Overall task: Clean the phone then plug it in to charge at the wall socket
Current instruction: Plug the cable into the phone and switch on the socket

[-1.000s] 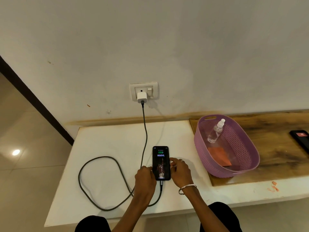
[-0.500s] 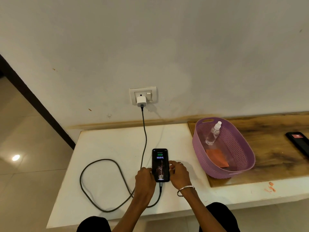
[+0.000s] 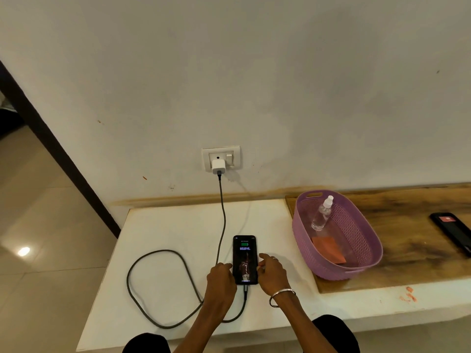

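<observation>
Right hand eases off now, fingers lifting and spreading beside the phone where they were tucked against its edge a moment ago. Little else shifts.

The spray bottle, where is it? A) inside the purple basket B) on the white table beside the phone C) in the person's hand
A: the spray bottle leans inside the purple basket, next to an orange cloth, while both hands are down at the phone.
</observation>
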A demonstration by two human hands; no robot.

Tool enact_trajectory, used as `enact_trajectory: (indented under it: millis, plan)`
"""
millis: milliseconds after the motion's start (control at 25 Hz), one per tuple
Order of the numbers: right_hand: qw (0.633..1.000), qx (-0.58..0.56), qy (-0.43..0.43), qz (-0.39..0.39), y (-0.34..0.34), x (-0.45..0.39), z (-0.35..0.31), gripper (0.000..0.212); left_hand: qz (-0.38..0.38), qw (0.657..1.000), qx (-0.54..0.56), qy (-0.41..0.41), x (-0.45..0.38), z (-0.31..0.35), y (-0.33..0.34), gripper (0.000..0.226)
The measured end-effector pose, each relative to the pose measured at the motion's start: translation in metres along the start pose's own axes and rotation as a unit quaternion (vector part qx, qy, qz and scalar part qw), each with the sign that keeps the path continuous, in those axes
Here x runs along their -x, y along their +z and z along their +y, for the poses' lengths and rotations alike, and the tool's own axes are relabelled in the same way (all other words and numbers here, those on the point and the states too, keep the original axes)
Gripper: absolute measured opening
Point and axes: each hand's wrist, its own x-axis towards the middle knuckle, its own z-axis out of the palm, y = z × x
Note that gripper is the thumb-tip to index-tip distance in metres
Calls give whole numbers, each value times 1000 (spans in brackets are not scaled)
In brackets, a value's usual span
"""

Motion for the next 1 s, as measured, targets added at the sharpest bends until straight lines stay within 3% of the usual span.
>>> enact_trajectory:
  millis: [480,640,680,760,840,1000]
  plan:
    - [999,27,-7,-17,-15,10,-14,48,37,999,11,5,5,-6,-15,40]
    - [999,39,-11,-18,-16,24,-18,44,117,993,16,-28,21,-11,-23,20]
    - [999,42,-16,-15,-15,28,-19,42,133,990,30,-34,19,-15,-26,26]
    - [999,42,-27,-14,-8,38,-22,35,109,992,50,-23,10,-21,-32,45]
    - [998,35,-42,-30,7,51,-25,27,57,994,91,-19,-5,-19,-42,48]
    - [992,37,-78,-95,44,73,-32,24,44,991,110,-57,-25,-25,-65,14]
